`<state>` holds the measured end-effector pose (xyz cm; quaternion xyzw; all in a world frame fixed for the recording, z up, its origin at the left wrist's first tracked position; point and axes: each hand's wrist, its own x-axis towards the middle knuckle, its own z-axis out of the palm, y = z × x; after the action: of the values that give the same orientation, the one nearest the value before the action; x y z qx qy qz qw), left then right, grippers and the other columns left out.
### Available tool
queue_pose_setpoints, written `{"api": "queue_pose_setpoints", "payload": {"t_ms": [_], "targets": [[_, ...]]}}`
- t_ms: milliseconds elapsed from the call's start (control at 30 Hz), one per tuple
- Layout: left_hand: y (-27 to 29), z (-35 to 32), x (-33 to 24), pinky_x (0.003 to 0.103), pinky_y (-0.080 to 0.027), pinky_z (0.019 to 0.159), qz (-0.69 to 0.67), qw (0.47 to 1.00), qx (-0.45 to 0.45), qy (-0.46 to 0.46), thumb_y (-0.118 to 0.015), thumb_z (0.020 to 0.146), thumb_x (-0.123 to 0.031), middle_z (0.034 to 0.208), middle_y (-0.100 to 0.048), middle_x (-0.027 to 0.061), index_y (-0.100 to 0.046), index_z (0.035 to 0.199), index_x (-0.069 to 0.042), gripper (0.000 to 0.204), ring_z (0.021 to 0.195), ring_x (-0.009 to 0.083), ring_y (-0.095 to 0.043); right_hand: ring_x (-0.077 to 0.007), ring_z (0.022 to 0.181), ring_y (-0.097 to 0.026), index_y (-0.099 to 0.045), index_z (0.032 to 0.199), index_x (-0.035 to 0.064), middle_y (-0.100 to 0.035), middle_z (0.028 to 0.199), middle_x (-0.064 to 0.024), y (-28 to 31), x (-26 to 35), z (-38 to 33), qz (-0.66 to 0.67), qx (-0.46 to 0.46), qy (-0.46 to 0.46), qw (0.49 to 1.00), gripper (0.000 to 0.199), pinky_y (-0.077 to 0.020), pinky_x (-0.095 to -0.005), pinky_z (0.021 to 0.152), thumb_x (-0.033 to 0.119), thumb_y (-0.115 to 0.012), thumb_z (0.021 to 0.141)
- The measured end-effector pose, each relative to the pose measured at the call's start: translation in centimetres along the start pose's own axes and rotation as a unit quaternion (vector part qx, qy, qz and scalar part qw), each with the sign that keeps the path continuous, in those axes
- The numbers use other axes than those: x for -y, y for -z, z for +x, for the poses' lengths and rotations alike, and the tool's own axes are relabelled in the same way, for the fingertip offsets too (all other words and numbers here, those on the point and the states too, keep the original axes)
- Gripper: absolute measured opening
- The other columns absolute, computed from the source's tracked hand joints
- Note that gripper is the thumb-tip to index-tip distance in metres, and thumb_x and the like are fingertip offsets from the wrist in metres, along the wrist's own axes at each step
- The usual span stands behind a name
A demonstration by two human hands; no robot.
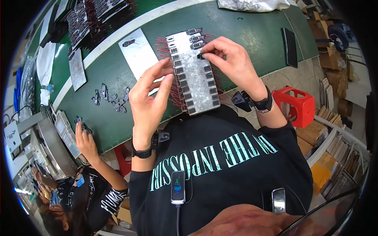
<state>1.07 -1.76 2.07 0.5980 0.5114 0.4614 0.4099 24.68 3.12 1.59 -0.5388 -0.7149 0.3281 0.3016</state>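
Observation:
A long silvery metal plate point(195, 74) lies on the green table in front of me. Along both its long edges sit rows of small black rectangular parts point(208, 75) with thin red wires sticking outward. At the upper right edge of the plate, my right hand point(232, 63) pinches one small black part point(201, 56) between thumb and fingertips. Its fingers partly cover that part. My left hand point(149, 94) hovers beside the plate's left edge, fingers curved and thumb apart, with nothing visible in it.
A white sheet point(138, 51) lies left of the plate, one small wired part on it. Loose black parts point(104, 92) are scattered further left, near a co-worker's hand point(86, 141). Stacked, wired plates point(98, 19) stand at the far left. A black tray point(290, 47) and red stool point(295, 104) are to the right.

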Motion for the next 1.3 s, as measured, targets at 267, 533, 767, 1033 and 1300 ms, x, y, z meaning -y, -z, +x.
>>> {"api": "queue_pose_setpoints", "payload": {"t_ms": [267,533,767,1033,1300], "targets": [[1.7,-2.6,1.8,0.029,-0.058,0.075,0.062,0.996,-0.057,-0.004,-0.066,0.091,0.000,0.111,-0.072,0.0121,-0.072,0.113,-0.002,0.023,0.092,0.0204,-0.072,-0.0259,0.089,-0.065,-0.073,0.098,0.0060,-0.066,0.095,-0.0085,-2.4,-0.7,0.1,-0.131,-0.124,0.160,0.971,0.013,-0.0516,-0.0337,0.078,0.008,-0.073,0.086],[7.8,-3.5,5.0,0.037,-0.055,0.072,0.433,0.885,-0.169,0.023,-0.073,0.085,-0.009,0.094,-0.069,0.0071,-0.074,0.097,-0.006,0.012,0.084,0.0275,-0.065,-0.0253,0.091,-0.063,-0.074,0.100,0.0033,-0.067,0.096,-0.0092,0.1,0.5,-2.6,-0.159,-0.027,0.115,0.980,0.018,-0.0502,-0.0352,0.077,0.000,-0.073,0.083],[7.0,-3.0,5.0,0.039,-0.054,0.077,0.528,0.842,-0.106,0.030,-0.074,0.084,-0.013,0.092,-0.067,0.0071,-0.074,0.095,-0.008,0.013,0.088,0.0267,-0.064,-0.0260,0.090,-0.063,-0.069,0.097,0.0001,-0.067,0.096,-0.0089,0.8,0.7,-2.2,-0.184,0.013,0.164,0.969,0.015,-0.0497,-0.0357,0.075,0.000,-0.073,0.082],[4.9,-2.2,2.7,0.030,-0.054,0.066,0.307,0.944,-0.119,0.015,-0.072,0.088,-0.011,0.084,-0.070,0.0050,-0.074,0.106,-0.008,0.019,0.071,0.0193,-0.066,-0.0180,0.090,-0.066,-0.067,0.096,-0.0013,-0.069,0.095,-0.0076,1.4,1.5,-2.2,-0.047,0.026,0.048,0.997,0.012,-0.0511,-0.0304,0.081,-0.001,-0.070,0.085],[-0.2,0.9,0.3,0.022,-0.051,0.061,-0.088,0.985,0.045,0.140,-0.066,0.096,-0.010,0.082,-0.070,0.0033,-0.070,0.120,-0.004,0.025,0.064,0.0080,-0.062,-0.0117,0.092,-0.065,-0.068,0.103,-0.0024,-0.070,0.098,-0.0036,-1.8,3.5,-0.7,0.211,0.070,0.043,0.974,0.012,-0.0524,-0.0260,0.084,0.000,-0.067,0.091]]}}
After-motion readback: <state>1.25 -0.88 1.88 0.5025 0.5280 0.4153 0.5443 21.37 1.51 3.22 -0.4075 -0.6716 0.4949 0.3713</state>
